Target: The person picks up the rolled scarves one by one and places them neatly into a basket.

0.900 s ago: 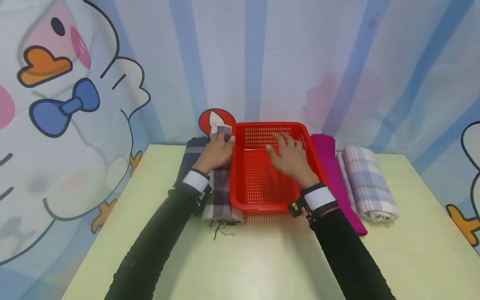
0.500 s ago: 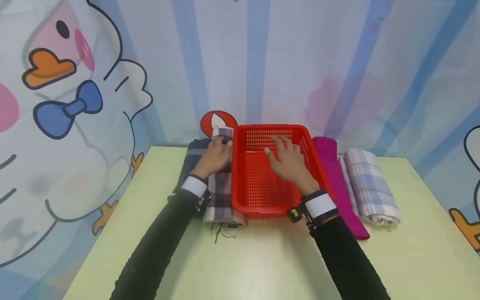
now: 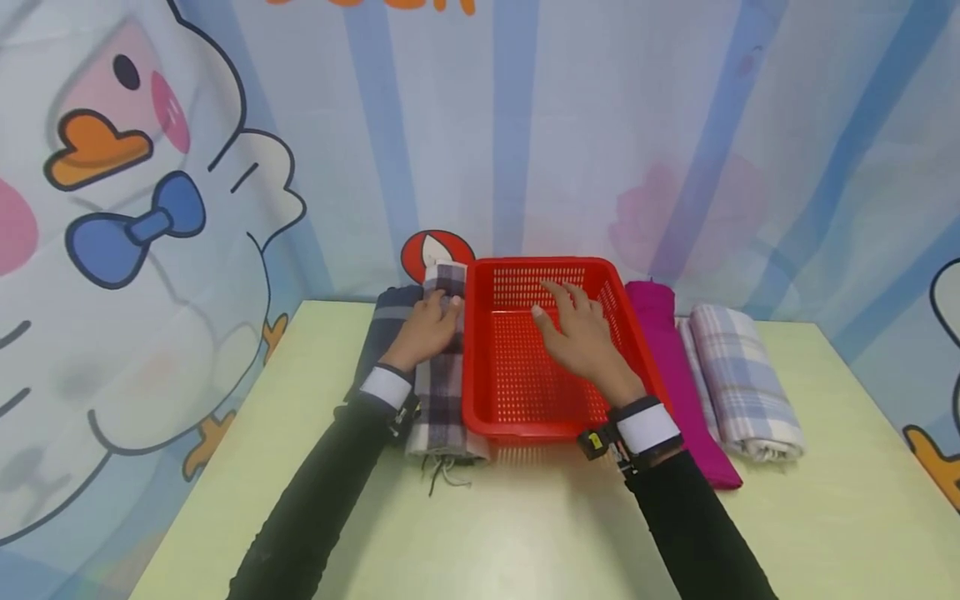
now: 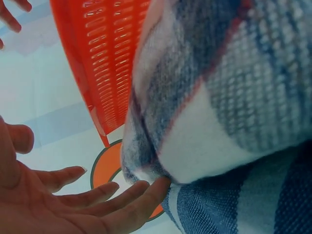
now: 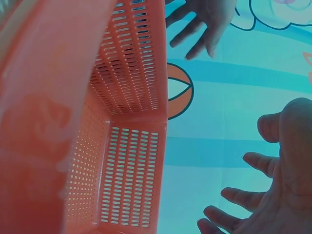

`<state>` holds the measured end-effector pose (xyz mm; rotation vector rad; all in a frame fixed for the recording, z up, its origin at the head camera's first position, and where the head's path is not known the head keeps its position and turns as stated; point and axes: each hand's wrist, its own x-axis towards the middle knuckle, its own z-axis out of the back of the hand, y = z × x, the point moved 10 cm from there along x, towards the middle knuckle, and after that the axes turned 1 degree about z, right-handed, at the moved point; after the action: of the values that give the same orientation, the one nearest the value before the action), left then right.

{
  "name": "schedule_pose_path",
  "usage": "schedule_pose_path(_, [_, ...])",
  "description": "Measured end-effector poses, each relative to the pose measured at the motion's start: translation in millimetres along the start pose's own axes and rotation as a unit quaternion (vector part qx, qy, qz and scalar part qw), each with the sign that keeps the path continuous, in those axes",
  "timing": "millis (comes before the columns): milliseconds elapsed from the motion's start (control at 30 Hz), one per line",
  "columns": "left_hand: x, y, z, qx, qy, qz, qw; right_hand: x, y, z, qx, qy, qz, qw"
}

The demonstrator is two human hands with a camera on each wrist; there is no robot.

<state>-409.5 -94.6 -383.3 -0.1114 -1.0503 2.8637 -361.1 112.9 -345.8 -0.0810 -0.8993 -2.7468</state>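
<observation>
Eased back slightly, my left hand (image 3: 422,333), loose-fingered like my right hand (image 3: 581,337), could brush the centre-left plaid cloth (image 3: 441,400) askew.

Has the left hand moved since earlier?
Yes: against the red backdrop print, the left hand has shifted slightly left and downward in the head view.

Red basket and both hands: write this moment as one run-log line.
left hand: at purple-white checked cloth, contact unclear | right hand: over red perforated basket, holding nothing | magenta cloth: right of basket
</observation>
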Motion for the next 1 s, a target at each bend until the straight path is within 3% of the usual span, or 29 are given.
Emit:
schedule_pose_path(200, [0.7, 7.1, -2.0, -0.004, 0.001, 0.003, 1.0, 1.0, 1.5, 1.9, 0.006, -0.005, 0.0, 1.0])
schedule_pose_path(500, [-0.7, 30.6, -16.8, -0.009, 0.016, 0.019, 0.9997, -4.6, 1.6, -5.5, 0.015, -0.006, 0.014, 0.9998])
schedule_pose_path(800, [0.4, 31.0, -17.1, -0.018, 0.016, 0.014, 0.9996, -9.5, 6.9, -0.6, 0.027, -0.024, 0.033, 0.9988])
schedule_pose_path(1000, [-1.3, 40.2, -20.0, -0.039, 0.018, 0.035, 0.9984, -14.5, 12.0, -2.5, 0.033, -0.027, 0.046, 0.998])
